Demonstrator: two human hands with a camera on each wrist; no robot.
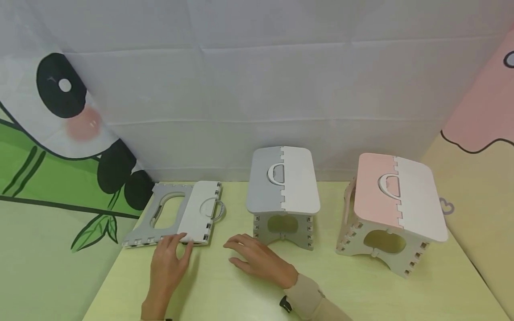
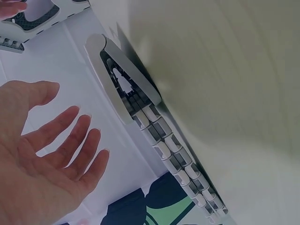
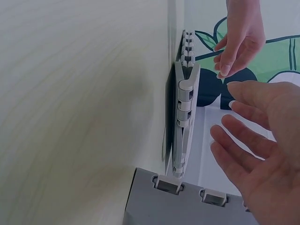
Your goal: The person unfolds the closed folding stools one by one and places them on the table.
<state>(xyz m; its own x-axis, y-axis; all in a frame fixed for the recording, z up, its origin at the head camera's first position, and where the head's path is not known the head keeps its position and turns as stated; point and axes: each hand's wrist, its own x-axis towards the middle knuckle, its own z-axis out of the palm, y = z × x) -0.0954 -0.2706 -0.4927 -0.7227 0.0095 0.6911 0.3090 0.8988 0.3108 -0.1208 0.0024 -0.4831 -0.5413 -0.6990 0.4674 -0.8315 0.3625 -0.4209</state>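
While both hands hover over the front of the pale yellow, faintly grained tabletop [image 1: 225,296], neither grips anything. Left hand [image 1: 167,263]: fingers relaxed and apart, palm bare; in the head view the tips overlap the near edge of the folded stool, but the left wrist view shows a gap, so no contact is read. Right hand [image 1: 261,261], out of a beige cloth sleeve [image 1: 307,298]: fingers loosely extended, nothing held, pointing leftward.

Just beyond the left fingertips lies the folded grey-and-white plastic stool [image 1: 196,211], flat at the left of the tabletop. Key relation: it sits straight ahead of the left hand, ahead and to the left of the right hand; left is clearly nearer. The white panel's long axis runs away from the person, with the toothed hinge edge on its right. From that edge a pale loop-shaped handle [image 1: 223,210] sticks out, on the right hand's side.

Past the right hand stands an unfolded grey-and-white plastic stool [image 1: 263,196]; well to its right, an unfolded pink-and-white plastic stool [image 1: 373,196], set at a slight angle.

Farthest: a creased pale grey sheet backdrop [image 1: 257,89].
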